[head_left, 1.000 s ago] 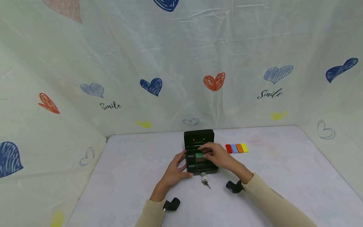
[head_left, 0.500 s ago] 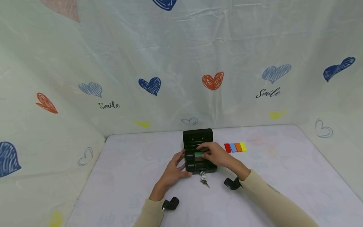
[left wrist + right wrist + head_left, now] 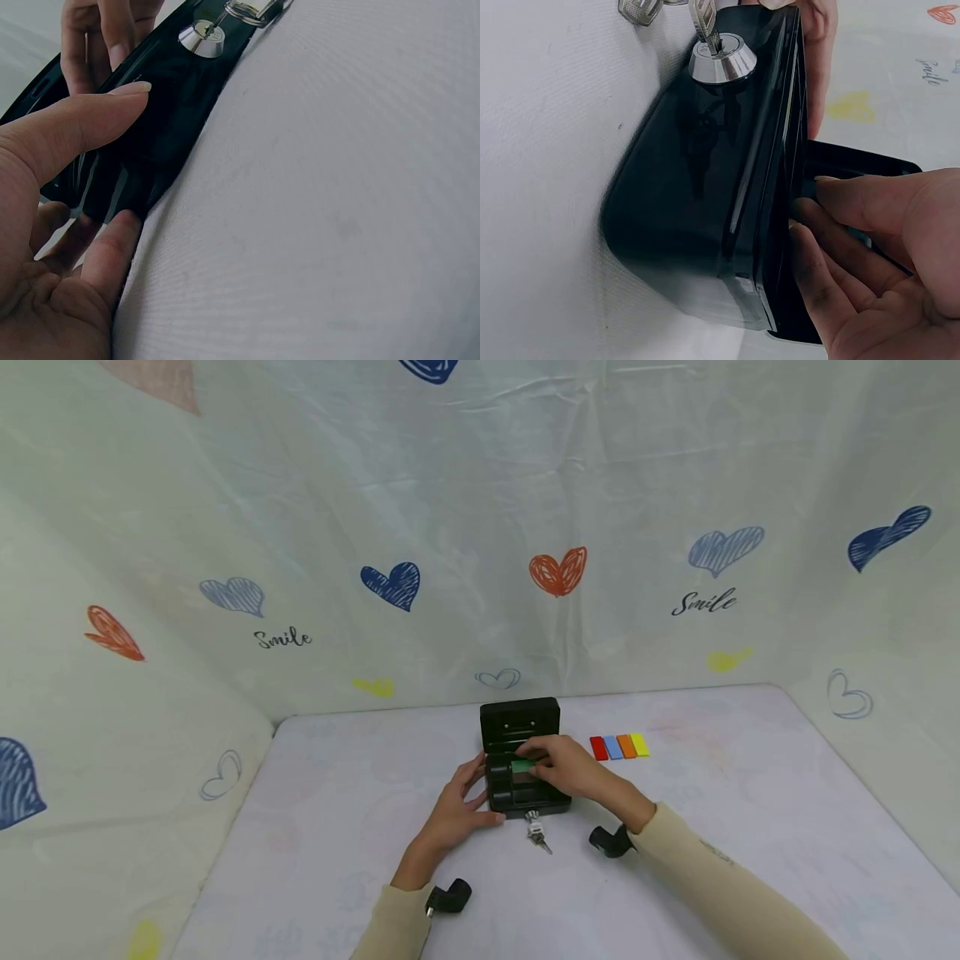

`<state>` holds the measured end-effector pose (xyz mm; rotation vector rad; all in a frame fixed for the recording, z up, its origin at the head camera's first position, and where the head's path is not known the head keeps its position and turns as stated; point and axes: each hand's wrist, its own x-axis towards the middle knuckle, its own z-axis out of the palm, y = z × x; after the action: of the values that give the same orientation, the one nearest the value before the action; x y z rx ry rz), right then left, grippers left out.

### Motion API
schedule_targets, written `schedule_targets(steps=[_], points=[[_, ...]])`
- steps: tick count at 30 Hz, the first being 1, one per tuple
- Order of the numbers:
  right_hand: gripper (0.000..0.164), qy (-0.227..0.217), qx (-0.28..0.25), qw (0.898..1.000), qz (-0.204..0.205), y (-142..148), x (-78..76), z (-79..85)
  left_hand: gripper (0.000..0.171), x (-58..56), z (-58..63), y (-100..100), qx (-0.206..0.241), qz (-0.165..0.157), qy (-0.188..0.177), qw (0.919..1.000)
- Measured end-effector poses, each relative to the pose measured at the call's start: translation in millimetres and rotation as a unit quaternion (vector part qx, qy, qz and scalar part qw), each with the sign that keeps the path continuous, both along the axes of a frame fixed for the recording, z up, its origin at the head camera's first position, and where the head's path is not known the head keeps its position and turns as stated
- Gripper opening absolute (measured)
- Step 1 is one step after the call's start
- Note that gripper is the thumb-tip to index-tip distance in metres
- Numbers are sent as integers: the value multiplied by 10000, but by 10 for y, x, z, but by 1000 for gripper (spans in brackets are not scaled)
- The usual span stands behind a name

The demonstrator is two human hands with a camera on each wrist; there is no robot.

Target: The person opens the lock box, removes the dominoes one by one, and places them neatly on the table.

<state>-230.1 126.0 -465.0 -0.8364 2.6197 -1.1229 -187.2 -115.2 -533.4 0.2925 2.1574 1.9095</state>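
A small black cash box (image 3: 551, 807) stands on the table with its lid (image 3: 517, 722) raised at the back. My left hand (image 3: 450, 818) grips its left side, the thumb along the front wall and the fingers at the side and bottom edge. Over the right side reaches my right hand (image 3: 573, 768), fingers curled down inside the box around a flat green piece (image 3: 519, 766). In the right wrist view those fingertips dip behind the box wall (image 3: 682, 172), so the green piece is hidden there. Keys (image 3: 537, 835) hang from the front lock (image 3: 724, 61).
Right of the box lie flat pieces side by side: red (image 3: 598, 748), blue (image 3: 612, 747), orange (image 3: 626, 746) and yellow (image 3: 639, 744). A white sheet (image 3: 465, 468) printed with hearts rises behind the white table (image 3: 330, 777).
The head view has shifted slightly, so everything sits a little further left and up. Both hands keep their places at the box, and the green piece shows no clear movement.
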Motion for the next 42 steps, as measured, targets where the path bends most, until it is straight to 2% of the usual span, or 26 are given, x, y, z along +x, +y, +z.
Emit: schedule_targets(steps=[22, 34, 42], points=[[28, 156, 566, 9981, 184, -81, -7, 44, 105, 2, 6, -4, -102, 77, -58, 9999], [26, 413, 495, 9979, 111, -90, -1, -31, 106, -9, -33, -4, 13, 19, -26, 10000], [26, 488, 423, 9979, -28, -122, 26, -37, 106, 9, -4, 0, -34, 71, -47, 10000]])
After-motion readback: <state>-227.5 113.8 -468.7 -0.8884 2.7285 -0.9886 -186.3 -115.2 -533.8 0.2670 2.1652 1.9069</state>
